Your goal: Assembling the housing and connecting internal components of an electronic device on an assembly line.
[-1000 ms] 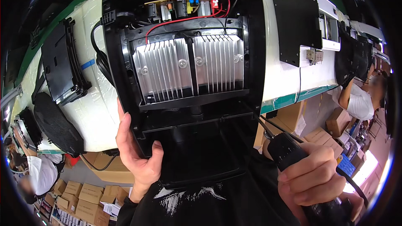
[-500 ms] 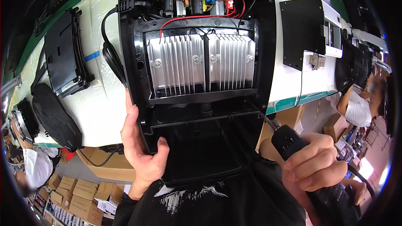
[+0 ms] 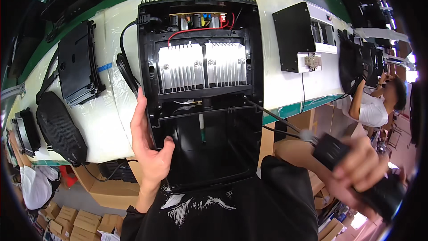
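In front of me stands an opened black plastic housing (image 3: 255, 62). Inside are two finned metal heatsinks (image 3: 180, 69) and, behind them, a circuit board (image 3: 196, 21) with a red wire. My left hand (image 3: 151, 151) grips the housing's left side, fingers along the outside and thumb over the edge. At the right, my right hand (image 3: 363, 165) is closed around a black power screwdriver (image 3: 332, 151), smeared by motion. Its long thin bit (image 3: 278, 118) points left toward the housing's lower right part; whether its tip touches anything I cannot tell.
Left on the white-covered table lie a flat black casing (image 3: 78, 62), a black mesh cover (image 3: 60, 127) and a coiled black cable (image 3: 126, 72). A black-and-white unit (image 3: 292, 38) stands right. Cardboard boxes (image 3: 111, 192) sit below. Co-workers (image 3: 372, 107) are at both sides.
My right hand has drawn the screwdriver away to the right. My left hand keeps its grip on the housing. The view has shifted, so the housing appears smaller and further left.
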`<state>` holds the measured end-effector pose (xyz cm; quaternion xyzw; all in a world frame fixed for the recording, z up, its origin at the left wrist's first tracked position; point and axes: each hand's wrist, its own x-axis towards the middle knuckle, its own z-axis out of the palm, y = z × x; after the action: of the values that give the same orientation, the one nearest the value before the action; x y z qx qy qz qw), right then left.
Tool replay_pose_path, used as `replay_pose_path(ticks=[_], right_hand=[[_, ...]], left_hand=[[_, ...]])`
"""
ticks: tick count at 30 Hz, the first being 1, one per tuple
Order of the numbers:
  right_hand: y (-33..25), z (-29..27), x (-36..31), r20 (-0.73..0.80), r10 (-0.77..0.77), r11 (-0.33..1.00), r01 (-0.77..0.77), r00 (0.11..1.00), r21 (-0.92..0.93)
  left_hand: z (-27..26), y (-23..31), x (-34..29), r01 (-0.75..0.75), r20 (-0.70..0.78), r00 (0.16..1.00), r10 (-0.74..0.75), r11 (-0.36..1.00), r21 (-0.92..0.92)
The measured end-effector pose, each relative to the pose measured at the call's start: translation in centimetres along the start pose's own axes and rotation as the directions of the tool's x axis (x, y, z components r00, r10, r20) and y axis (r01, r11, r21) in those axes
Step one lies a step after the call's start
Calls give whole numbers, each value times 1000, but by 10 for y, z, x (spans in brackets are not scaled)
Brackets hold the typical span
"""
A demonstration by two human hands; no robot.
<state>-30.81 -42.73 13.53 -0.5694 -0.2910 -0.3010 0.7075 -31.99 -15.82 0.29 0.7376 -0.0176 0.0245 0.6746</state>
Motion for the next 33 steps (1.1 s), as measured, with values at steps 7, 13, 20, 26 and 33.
replay_pose_path(ticks=[7, 13, 20, 26, 33], right_hand=[[-48, -75, 5, -39, -450, 800, 384, 892, -461], [0, -147, 3, -209, -328, 884, 221, 921, -412], [32, -167, 2, -347, -232, 900, 65, 909, -432], [49, -160, 54, -464, -108, 820, -185, 879, -541], [102, -132, 114, -386, -45, 752, -223, 921, -620]], left_hand=[[-5, 1, -5, 49, -124, 991, -50, 999, -16], [0, -2, -3, 16, -79, 997, -16, 1000, 4], [-2, -1, -4, 36, -58, 998, -35, 999, 15], [0, 2, -2, 48, -70, 997, -43, 996, 69], [-2, 1, -5, 7, -73, 997, -9, 1000, -26]])
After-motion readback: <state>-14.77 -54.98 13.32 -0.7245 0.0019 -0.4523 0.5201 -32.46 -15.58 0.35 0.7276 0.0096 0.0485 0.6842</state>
